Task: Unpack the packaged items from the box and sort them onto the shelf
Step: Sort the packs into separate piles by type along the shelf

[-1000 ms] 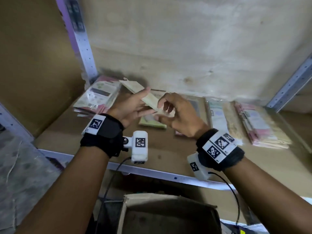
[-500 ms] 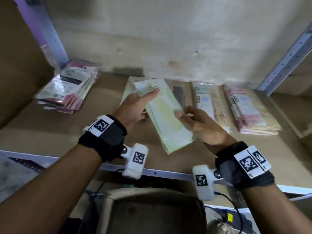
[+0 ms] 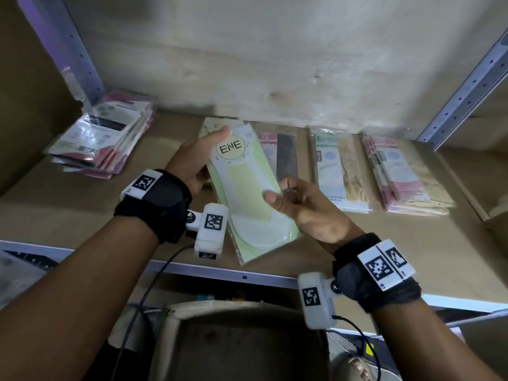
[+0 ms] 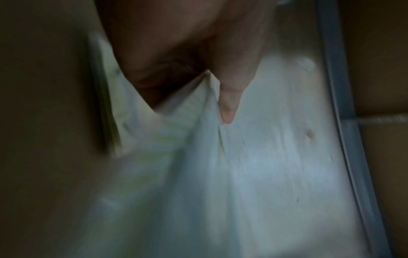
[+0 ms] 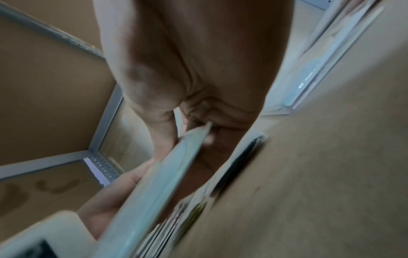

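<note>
A light green packet point(image 3: 244, 188) marked ENE is held face up over the shelf board point(image 3: 165, 215), tilted, label end away from me. My left hand point(image 3: 200, 156) grips its upper left edge, thumb lying on top near the label. My right hand point(image 3: 283, 193) pinches the right edge at mid-length, thumb on top and fingers beneath. The left wrist view is blurred: a fingertip point(image 4: 227, 108) lies against the pale packet point(image 4: 167, 125). The right wrist view shows the packet point(image 5: 159, 174) edge-on between thumb point(image 5: 163, 134) and fingers. The open cardboard box point(image 3: 242, 336) sits below the shelf edge.
Sorted stacks lie along the back of the shelf: pink-and-white packets point(image 3: 101, 141) at left, green ones point(image 3: 210, 126) under my left hand, a pink-and-black one point(image 3: 280, 152), teal-and-beige point(image 3: 338, 171), and pink-and-beige point(image 3: 401, 174) at right. Metal uprights point(image 3: 461, 92) frame the bay.
The green packet has turned from edge-on to face up with its label showing. My right hand has shifted down to its right edge, and both hands have come nearer to me.
</note>
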